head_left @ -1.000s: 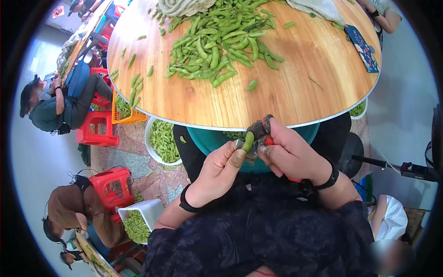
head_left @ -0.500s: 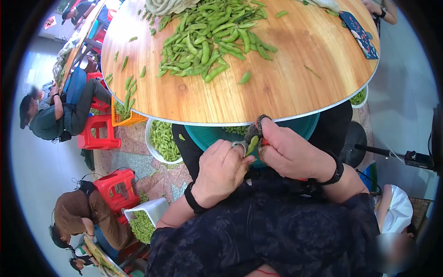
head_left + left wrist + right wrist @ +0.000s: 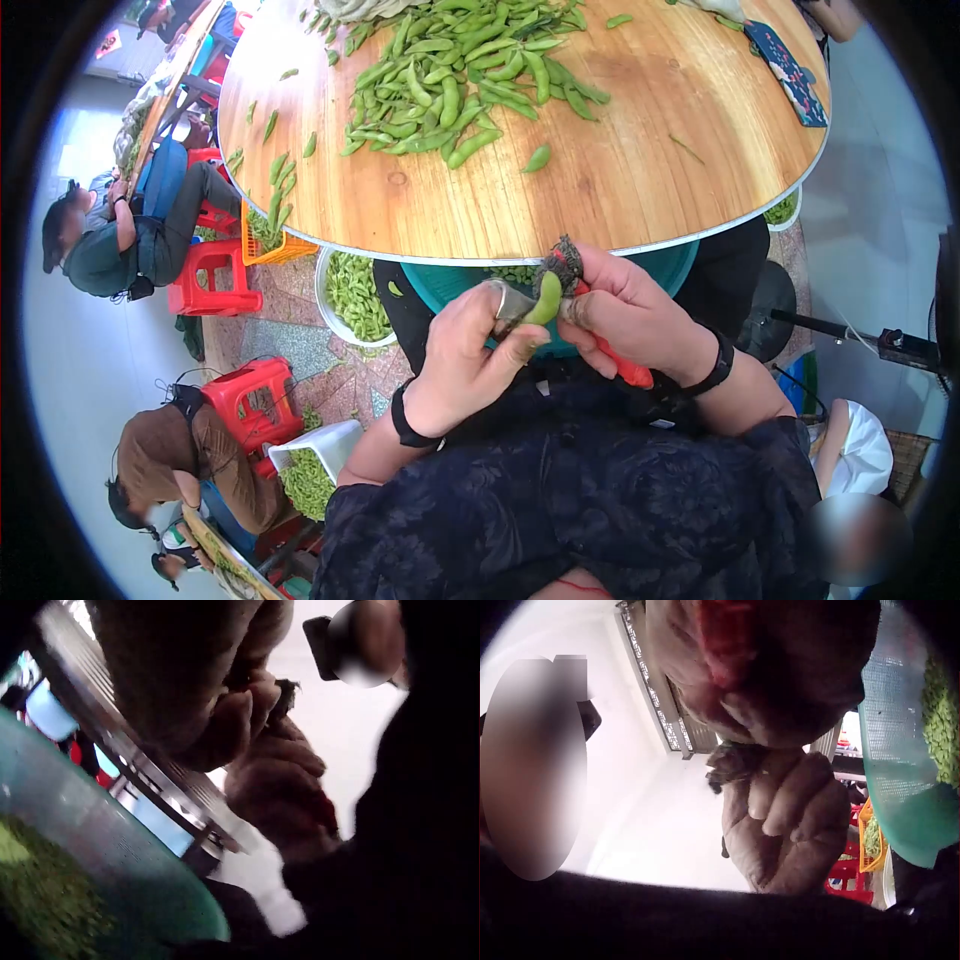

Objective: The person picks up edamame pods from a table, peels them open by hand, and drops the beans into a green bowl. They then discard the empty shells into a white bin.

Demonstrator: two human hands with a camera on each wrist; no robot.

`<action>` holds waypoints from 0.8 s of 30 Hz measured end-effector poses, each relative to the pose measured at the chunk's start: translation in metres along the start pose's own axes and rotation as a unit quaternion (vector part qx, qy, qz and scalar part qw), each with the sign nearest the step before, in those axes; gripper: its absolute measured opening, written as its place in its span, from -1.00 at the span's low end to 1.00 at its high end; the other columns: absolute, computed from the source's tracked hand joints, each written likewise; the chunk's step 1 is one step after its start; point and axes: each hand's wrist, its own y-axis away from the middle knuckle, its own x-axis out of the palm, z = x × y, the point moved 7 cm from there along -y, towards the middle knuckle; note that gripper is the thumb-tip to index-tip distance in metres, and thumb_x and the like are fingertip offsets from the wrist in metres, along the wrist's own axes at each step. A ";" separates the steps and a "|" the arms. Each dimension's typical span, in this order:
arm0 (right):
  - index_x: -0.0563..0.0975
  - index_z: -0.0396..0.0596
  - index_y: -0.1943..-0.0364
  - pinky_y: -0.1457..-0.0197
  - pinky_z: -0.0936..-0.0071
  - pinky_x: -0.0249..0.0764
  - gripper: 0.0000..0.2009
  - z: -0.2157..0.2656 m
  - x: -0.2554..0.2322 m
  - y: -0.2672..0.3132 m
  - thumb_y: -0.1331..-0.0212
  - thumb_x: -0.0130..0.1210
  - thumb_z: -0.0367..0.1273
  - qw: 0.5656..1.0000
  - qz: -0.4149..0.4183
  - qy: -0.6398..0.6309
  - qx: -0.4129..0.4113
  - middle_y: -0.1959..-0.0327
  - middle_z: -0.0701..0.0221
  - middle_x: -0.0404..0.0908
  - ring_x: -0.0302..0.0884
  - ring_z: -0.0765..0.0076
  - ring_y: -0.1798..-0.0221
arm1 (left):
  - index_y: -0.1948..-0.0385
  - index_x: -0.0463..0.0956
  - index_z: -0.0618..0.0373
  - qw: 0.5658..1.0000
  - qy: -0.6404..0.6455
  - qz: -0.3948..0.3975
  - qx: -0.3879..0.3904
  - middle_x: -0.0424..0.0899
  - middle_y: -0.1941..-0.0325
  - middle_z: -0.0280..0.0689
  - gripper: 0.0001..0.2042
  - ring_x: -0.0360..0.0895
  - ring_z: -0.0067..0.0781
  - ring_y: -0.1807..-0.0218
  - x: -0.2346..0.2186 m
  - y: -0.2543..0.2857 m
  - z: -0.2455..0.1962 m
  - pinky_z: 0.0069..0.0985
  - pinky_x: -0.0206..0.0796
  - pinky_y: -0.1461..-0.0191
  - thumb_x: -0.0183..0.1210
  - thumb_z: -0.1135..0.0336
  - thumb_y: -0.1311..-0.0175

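In the head view a green pod [image 3: 547, 299] stands between the two hands, just off the table's near edge. The left hand [image 3: 465, 355] pinches it from the left, with a metal band round one finger. Curled round a red handle [image 3: 622, 364], the right hand [image 3: 640, 325] meets the pod from the right; a dark, rough wrapping [image 3: 562, 262] covers a fingertip. Both wrist views show the hands dark and close together, with the pod hidden. Whether a blade touches the pod cannot be told.
Many pods [image 3: 450, 95] lie heaped on the round wooden table [image 3: 640, 160]. Below its edge is a teal basin [image 3: 425, 285] with shelled beans. A white bowl [image 3: 324, 290], an orange basket [image 3: 278, 252] and red stools [image 3: 213, 283] stand left. Other people sit further left.
The pod between the hands has come more upright and its lower end is at the left thumb. The right hand has turned, showing more of the red handle. The head view has shifted slightly.
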 end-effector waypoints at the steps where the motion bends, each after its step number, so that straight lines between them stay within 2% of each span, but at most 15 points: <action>1: 0.34 -0.08 0.21 0.71 0.73 0.19 -0.86 -0.002 0.000 0.000 -0.23 -0.27 -0.49 1.000 -0.001 -0.001 0.001 0.62 0.56 0.33 0.25 0.70 0.75 | 0.23 0.45 0.21 0.988 -0.140 -0.014 0.056 0.48 0.47 -0.31 -0.72 0.41 -0.41 0.46 -0.002 0.000 -0.015 -0.51 0.26 0.33 0.12 0.14 -0.30; 2: 0.34 -0.08 0.20 0.71 0.73 0.19 -0.87 -0.005 0.001 0.001 -0.24 -0.26 -0.48 1.000 -0.008 0.010 0.001 0.62 0.56 0.33 0.25 0.70 0.75 | 0.23 0.45 0.20 0.954 -0.277 -0.027 0.111 0.46 0.49 -0.28 -0.75 0.41 -0.35 0.48 -0.001 0.001 -0.027 -0.49 0.26 0.35 0.16 0.19 -0.27; 3: 0.34 -0.08 0.20 0.70 0.73 0.20 -0.88 -0.006 0.001 0.001 -0.25 -0.25 -0.48 1.000 -0.014 0.021 0.001 0.62 0.56 0.33 0.24 0.71 0.75 | 0.22 0.46 0.18 0.957 -0.247 -0.042 0.146 0.41 0.52 -0.22 -0.74 0.38 -0.24 0.49 0.000 0.001 -0.027 -0.48 0.23 0.39 0.22 0.21 -0.21; 4: 0.34 -0.08 0.20 0.70 0.73 0.20 -0.88 -0.005 0.002 0.000 -0.25 -0.25 -0.48 1.000 -0.013 0.021 0.002 0.62 0.56 0.33 0.24 0.71 0.75 | 0.22 0.46 0.18 0.957 -0.247 -0.043 0.145 0.41 0.52 -0.22 -0.74 0.38 -0.24 0.49 -0.001 0.003 -0.027 -0.48 0.23 0.39 0.22 0.21 -0.21; 6: 0.33 -0.08 0.19 0.69 0.72 0.19 -0.89 -0.002 0.002 0.001 -0.26 -0.23 -0.47 0.999 -0.018 0.043 0.000 0.62 0.56 0.33 0.23 0.71 0.74 | 0.25 0.43 0.17 0.982 -0.176 -0.013 0.073 0.47 0.47 -0.24 -0.78 0.46 -0.26 0.45 -0.001 0.003 -0.020 -0.45 0.29 0.37 0.24 0.30 -0.18; 7: 0.33 -0.08 0.19 0.69 0.72 0.19 -0.89 -0.004 0.003 0.001 -0.26 -0.23 -0.47 0.999 -0.018 0.042 0.000 0.62 0.56 0.33 0.23 0.71 0.74 | 0.25 0.43 0.17 0.982 -0.176 -0.013 0.072 0.47 0.47 -0.24 -0.78 0.46 -0.26 0.45 -0.002 0.004 -0.020 -0.45 0.29 0.37 0.24 0.30 -0.18; 8: 0.32 -0.09 0.18 0.69 0.72 0.19 -0.89 -0.005 0.003 0.002 -0.26 -0.23 -0.46 0.999 -0.022 0.047 -0.016 0.61 0.56 0.32 0.23 0.71 0.73 | 0.24 0.44 0.18 0.999 -0.034 0.005 -0.025 0.48 0.45 -0.32 -0.80 0.43 -0.41 0.42 -0.001 0.004 -0.006 -0.50 0.28 0.34 0.19 0.29 -0.24; 9: 0.31 -0.09 0.17 0.69 0.71 0.18 -0.88 -0.004 0.003 0.003 -0.26 -0.23 -0.46 0.998 -0.027 0.051 -0.033 0.61 0.56 0.32 0.23 0.71 0.73 | 0.23 0.44 0.19 0.986 0.109 0.023 -0.120 0.49 0.42 -0.39 -0.82 0.40 -0.57 0.39 0.004 0.007 0.007 -0.56 0.28 0.30 0.14 0.28 -0.31; 10: 0.31 -0.09 0.17 0.69 0.71 0.18 -0.88 -0.004 0.003 0.003 -0.26 -0.23 -0.46 0.998 -0.028 0.050 -0.033 0.61 0.56 0.32 0.23 0.71 0.73 | 0.23 0.44 0.19 0.986 0.109 0.024 -0.121 0.49 0.42 -0.39 -0.82 0.40 -0.57 0.39 0.003 0.007 0.007 -0.56 0.28 0.30 0.14 0.28 -0.31; 12: 0.30 -0.11 0.16 0.69 0.70 0.17 -0.87 -0.006 0.002 0.003 -0.24 -0.23 -0.48 0.997 -0.027 0.075 -0.012 0.61 0.55 0.32 0.23 0.69 0.72 | 0.22 0.45 0.19 0.964 0.201 0.061 -0.162 0.46 0.37 -0.48 -0.84 0.29 -0.73 0.32 0.007 0.007 0.012 -0.65 0.24 0.25 0.06 0.28 -0.38; 16: 0.29 -0.11 0.16 0.69 0.69 0.17 -0.86 -0.006 0.000 0.003 -0.22 -0.22 -0.49 0.997 -0.021 0.069 0.015 0.60 0.54 0.32 0.23 0.68 0.72 | 0.24 0.46 0.18 0.982 0.133 0.049 -0.121 0.43 0.39 -0.48 -0.86 0.29 -0.73 0.33 0.006 0.006 0.018 -0.66 0.23 0.26 0.09 0.30 -0.35; 18: 0.29 -0.12 0.17 0.68 0.68 0.19 -0.86 -0.004 0.005 0.005 -0.21 -0.23 -0.49 0.999 0.028 0.000 0.040 0.59 0.53 0.33 0.23 0.67 0.71 | 0.25 0.46 0.17 0.994 0.073 0.029 -0.072 0.40 0.44 -0.47 -0.86 0.28 -0.72 0.37 0.002 0.004 0.012 -0.66 0.23 0.30 0.13 0.30 -0.32; 19: 0.29 -0.12 0.17 0.68 0.68 0.19 -0.86 -0.005 0.006 0.005 -0.21 -0.23 -0.49 0.999 0.028 -0.001 0.041 0.59 0.53 0.33 0.23 0.67 0.71 | 0.25 0.46 0.17 0.994 0.073 0.030 -0.073 0.40 0.44 -0.47 -0.86 0.28 -0.72 0.37 0.002 0.005 0.014 -0.66 0.23 0.30 0.13 0.30 -0.32; 22: 0.28 -0.12 0.18 0.68 0.67 0.20 -0.87 -0.010 0.004 0.003 -0.21 -0.24 -0.49 0.998 0.006 0.058 0.028 0.58 0.52 0.34 0.22 0.67 0.71 | 0.27 0.46 0.17 0.995 0.051 0.040 -0.073 0.40 0.48 -0.45 -0.85 0.30 -0.69 0.41 0.004 0.006 0.019 -0.64 0.24 0.34 0.16 0.31 -0.29; 24: 0.28 -0.13 0.18 0.68 0.66 0.17 -0.87 -0.006 0.003 0.001 -0.21 -0.24 -0.49 0.985 -0.008 0.165 -0.041 0.59 0.51 0.34 0.19 0.68 0.71 | 0.29 0.46 0.17 0.999 -0.020 0.027 -0.007 0.43 0.49 -0.42 -0.84 0.33 -0.66 0.42 0.004 0.002 0.004 -0.62 0.25 0.35 0.18 0.30 -0.28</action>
